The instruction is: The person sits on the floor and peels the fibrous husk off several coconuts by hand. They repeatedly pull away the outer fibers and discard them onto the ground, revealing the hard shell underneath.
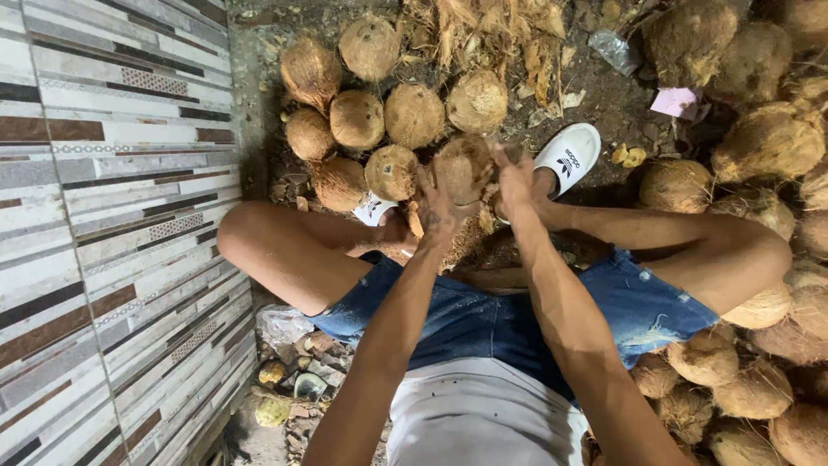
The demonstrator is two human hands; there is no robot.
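Observation:
I sit on the ground with my knees spread, in blue denim shorts and a white shirt. Between my feet both hands grip one brown fibrous coconut (466, 168). My left hand (435, 207) clasps its lower left side. On its right side, my right hand (515, 177) has the fingers spread over the husk. Loose husk fibre (466, 237) hangs under the coconut. What lies beneath the coconut is hidden by my hands.
Several husked coconuts (384, 116) lie in a cluster ahead. A big pile of coconuts (768, 142) runs down the right side. Dry husk scraps (483, 30) sit at the top. A tiled wall (112, 216) stands left. My white slippers (567, 155) rest on dirt.

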